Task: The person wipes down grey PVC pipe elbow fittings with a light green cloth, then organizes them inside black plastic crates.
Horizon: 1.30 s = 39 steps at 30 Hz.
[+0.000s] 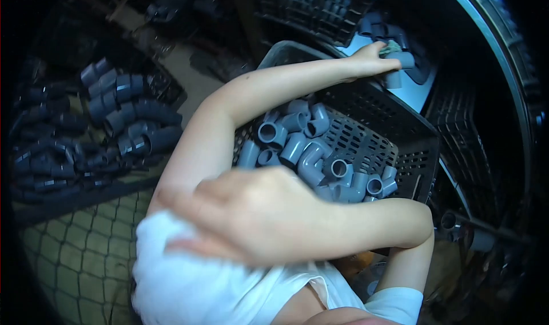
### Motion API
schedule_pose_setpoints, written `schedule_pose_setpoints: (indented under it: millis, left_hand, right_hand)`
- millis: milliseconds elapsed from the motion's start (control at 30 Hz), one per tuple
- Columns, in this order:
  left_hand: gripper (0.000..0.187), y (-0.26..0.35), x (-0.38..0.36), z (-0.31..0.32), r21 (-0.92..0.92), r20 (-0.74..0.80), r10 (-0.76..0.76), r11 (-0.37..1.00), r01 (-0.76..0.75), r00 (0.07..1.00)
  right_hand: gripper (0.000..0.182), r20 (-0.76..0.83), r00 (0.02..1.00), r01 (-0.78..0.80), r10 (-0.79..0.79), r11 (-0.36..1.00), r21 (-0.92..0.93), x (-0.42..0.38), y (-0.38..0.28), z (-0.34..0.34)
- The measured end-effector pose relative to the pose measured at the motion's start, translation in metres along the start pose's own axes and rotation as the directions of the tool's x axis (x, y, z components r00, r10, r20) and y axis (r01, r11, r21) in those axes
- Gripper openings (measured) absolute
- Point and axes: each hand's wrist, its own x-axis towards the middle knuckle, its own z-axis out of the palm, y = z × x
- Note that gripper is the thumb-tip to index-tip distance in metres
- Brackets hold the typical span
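My left hand (374, 62) reaches to the upper right, past the far rim of a black plastic crate (403, 116). Its fingers are closed on a grey plastic pipe elbow (394, 76), above a pale surface. A bit of greenish cloth (391, 48) shows at these fingers. My right hand (246, 216) is bent across my chest, in front of the crate's near side, and is blurred by motion. Its fingers point left and look apart, with nothing visible in them. Several grey pipe elbows (311, 162) lie jumbled in the crate; my forearms and right hand hide part of it.
More dark grey fittings (123, 105) are heaped at the left, above green netting (86, 250). Another black crate (320, 10) stands at the top. Several fittings (374, 25) lie on the pale surface (414, 93). A curved metal edge (497, 45) runs down the right.
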Motion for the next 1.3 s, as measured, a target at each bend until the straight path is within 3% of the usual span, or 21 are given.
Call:
schedule_pose_setpoints:
  millis: [67,167,267,333,400,467,500,533,667,733,767,800,833,867,933,1000,1033,1100,1200,1267,1300]
  left_hand:
    - [0.096,0.004,0.0,-0.002,-0.014,0.056,-0.027,1.0,0.028,0.998]
    - [0.09,0.004,-0.003,0.001,-0.021,-0.02,-0.036,0.999,0.035,0.999]
    - [0.096,-0.013,0.013,0.001,0.002,0.023,-0.031,1.0,0.031,0.999]
    - [0.092,-0.04,0.028,-0.004,-0.129,0.1,0.159,0.981,-0.146,0.982]
    - [0.078,0.004,-0.008,-0.004,-0.239,-0.145,0.058,0.967,-0.092,0.988]
    - [0.06,-0.001,-0.004,0.0,-0.223,-0.2,0.113,0.962,-0.158,0.973]
    - [0.058,0.002,-0.005,0.001,-0.204,-0.181,0.123,0.966,-0.16,0.976]
    - [0.056,0.007,-0.008,0.002,-0.182,-0.155,0.134,0.97,-0.161,0.979]
    - [0.041,0.016,-0.016,0.003,0.027,-0.161,0.417,0.908,-0.418,0.895]
    - [0.033,0.025,-0.023,0.005,0.085,-0.178,0.498,0.867,-0.491,0.849]
    - [0.033,0.028,-0.028,0.003,0.211,-0.128,0.596,0.797,-0.566,0.792]
    - [0.035,0.034,-0.034,0.002,0.325,-0.069,0.682,0.705,-0.63,0.728]
    - [0.048,0.042,-0.039,0.003,0.352,0.056,0.743,0.611,-0.709,0.667]
    - [0.056,0.044,-0.044,0.007,0.394,0.112,0.754,0.565,-0.725,0.648]
    - [0.06,0.05,-0.048,0.012,0.443,0.134,0.778,0.507,-0.739,0.614]
    - [0.063,0.059,-0.039,0.006,0.543,0.132,0.842,0.379,-0.749,0.522]
    - [0.064,0.058,-0.033,0.003,0.573,0.094,0.828,0.409,-0.71,0.553]
    - [0.065,0.056,-0.033,-0.002,0.526,0.075,0.801,0.474,-0.706,0.594]
    - [0.057,0.058,-0.05,0.011,0.398,0.111,0.829,0.468,-0.789,0.548]
    - [0.053,0.056,-0.046,0.01,0.349,0.338,0.858,0.268,-0.898,0.388]
    - [0.05,0.056,-0.043,0.01,0.363,0.302,0.884,0.24,-0.9,0.358]
  right_hand:
    - [0.034,-0.232,0.97,-0.092,0.071,0.992,-0.081,0.001,0.034,0.014]
    - [0.034,-0.428,0.902,-0.143,0.045,0.97,-0.199,0.0,0.073,-0.007]
    - [0.043,-0.644,0.765,-0.272,0.011,0.912,-0.307,-0.026,0.116,-0.036]
    - [0.052,-0.842,0.533,-0.586,-0.085,0.68,-0.441,-0.05,0.145,-0.055]
    - [0.059,-0.952,0.301,-0.718,-0.047,0.647,-0.259,-0.076,0.173,-0.076]
    - [0.058,-0.937,0.348,-0.536,0.019,0.824,-0.182,-0.124,0.259,-0.106]
    - [0.057,-0.881,0.336,-0.42,0.334,0.89,0.177,-0.122,0.232,-0.112]
    - [0.057,-0.718,0.368,-0.269,0.591,0.807,0.526,-0.114,0.206,-0.112]
    - [0.053,-0.794,0.356,-0.324,0.493,0.862,0.39,-0.123,0.205,-0.121]
    - [0.047,-0.828,0.312,-0.245,0.466,0.882,0.404,-0.125,0.187,-0.124]
    - [0.043,-0.808,0.294,-0.108,0.51,0.858,0.502,-0.129,0.183,-0.126]
    - [0.04,-0.781,0.288,0.031,0.554,0.81,0.585,-0.133,0.182,-0.127]
    - [0.045,-0.787,0.183,-0.012,0.589,0.802,0.597,-0.135,0.187,-0.126]
    - [0.045,-0.792,0.172,-0.007,0.586,0.804,0.594,-0.14,0.191,-0.123]
    - [0.054,-0.669,0.346,-0.101,0.658,0.735,0.671,-0.144,0.187,-0.118]
    - [0.056,-0.697,0.267,-0.179,0.666,0.745,0.643,-0.135,0.173,-0.111]
    - [0.057,-0.651,0.347,-0.232,0.675,0.734,0.638,-0.141,0.175,-0.116]
    - [0.058,-0.612,0.42,-0.266,0.67,0.735,0.623,-0.144,0.177,-0.119]
    - [0.059,-0.81,0.264,-0.164,0.524,0.851,0.498,-0.139,0.176,-0.122]
    - [0.058,-0.765,0.264,0.136,0.587,0.763,0.632,-0.144,0.185,-0.122]
    - [0.057,-0.779,0.278,0.134,0.562,0.781,0.61,-0.144,0.19,-0.12]
